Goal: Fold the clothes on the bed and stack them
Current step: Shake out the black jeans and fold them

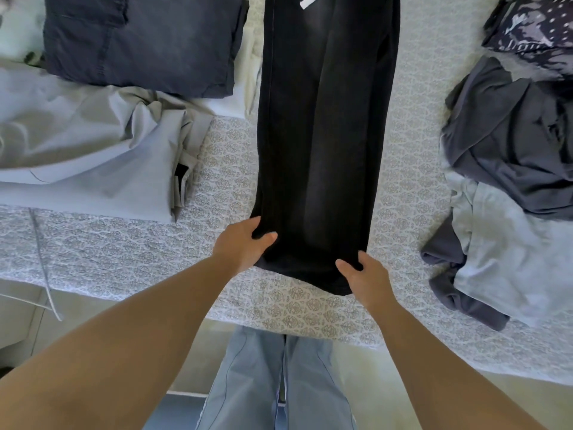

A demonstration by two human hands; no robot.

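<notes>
Black trousers (325, 125) lie lengthwise down the middle of the patterned bed (117, 252), legs laid together, hems towards me. My left hand (243, 242) grips the left corner of the hem, thumb on top. My right hand (364, 276) pinches the right corner of the hem. A white tag (310, 0) shows at the far end of the trousers.
Folded dark blue jeans (139, 41) lie at the back left on a rumpled light grey garment (93, 150). At the right lie a dark grey garment (511, 144), a pale blue one (508, 252) and a patterned navy piece (536, 23). My legs stand at the bed's near edge.
</notes>
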